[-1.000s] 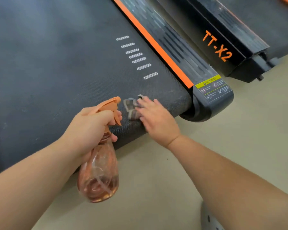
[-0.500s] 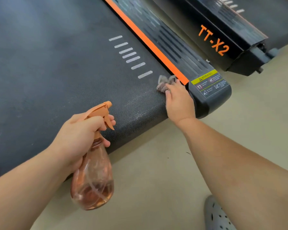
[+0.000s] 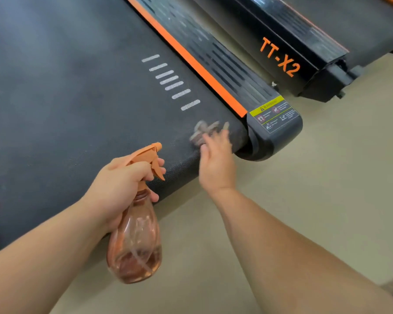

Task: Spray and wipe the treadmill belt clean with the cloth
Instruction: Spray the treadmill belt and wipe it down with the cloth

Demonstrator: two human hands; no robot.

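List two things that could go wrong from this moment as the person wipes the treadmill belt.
1. The cloth under the right hand sits close to the gap beside the end cap; cloth or fingertips might catch there.
2. The left hand holds the spray bottle with its body over the floor, past the belt edge; a drip or stray spray could leave a slippery patch.
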